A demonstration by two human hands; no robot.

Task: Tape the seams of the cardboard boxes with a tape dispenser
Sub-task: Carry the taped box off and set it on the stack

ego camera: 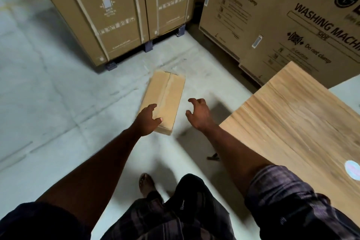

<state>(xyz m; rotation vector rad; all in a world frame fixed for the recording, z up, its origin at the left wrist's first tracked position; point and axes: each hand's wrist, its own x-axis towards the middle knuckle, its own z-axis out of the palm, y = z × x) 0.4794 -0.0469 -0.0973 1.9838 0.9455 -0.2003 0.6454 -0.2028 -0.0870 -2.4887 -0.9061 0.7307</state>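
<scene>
The small cardboard box lies flat on the floor, taped seam up. The left hand spreads over its near left corner and the right hand hangs beside its right edge, both wide and empty, likely poised to flank and lift it. Bare floor opens leftward, while the wooden table crowds the right and tall cartons wall off the back.

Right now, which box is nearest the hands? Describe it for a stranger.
Find the tall printed washing machine cartons and the wooden table. On the floor between them lies a small, flat cardboard box, by the left hand. Unlike the cartons it is plain, low and taped along its top seam.
</scene>
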